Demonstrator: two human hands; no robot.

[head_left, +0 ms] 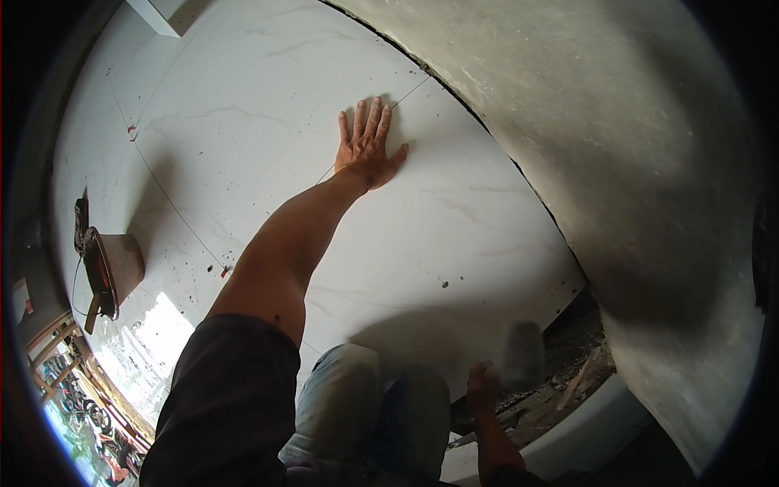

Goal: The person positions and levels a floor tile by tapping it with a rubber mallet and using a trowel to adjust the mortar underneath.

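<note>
Tile (471, 211) under flat left hand (367, 152), splayed and gripping nothing, prob for balance; blurry mallet (523, 355) seemingly clenched in right hand (482, 381).

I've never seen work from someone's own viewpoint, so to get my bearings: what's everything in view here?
Floor tiles: several, white with faint veins, across the middle
Red spacers: at two spots, red, along a joint on the left
Dark crumbs: many, dark, scattered on the tiles
Bucket: one, brownish grey, far left
Boxy object: one, white, top left
Wall: one, grey, right side
Rubble strip: one, dark brown, lower right
Clutter: uncounted, mixed colours, lower-left edge
Mallet: one, grey, blurred, lower right
Jeans: one pair, blue, bottom centre
Left sleeve: one, black, lower left
Left hand: one, bare, flat on tile, above centre
Right hand: one, bare, lower right, apparently gripping the mallet
</note>
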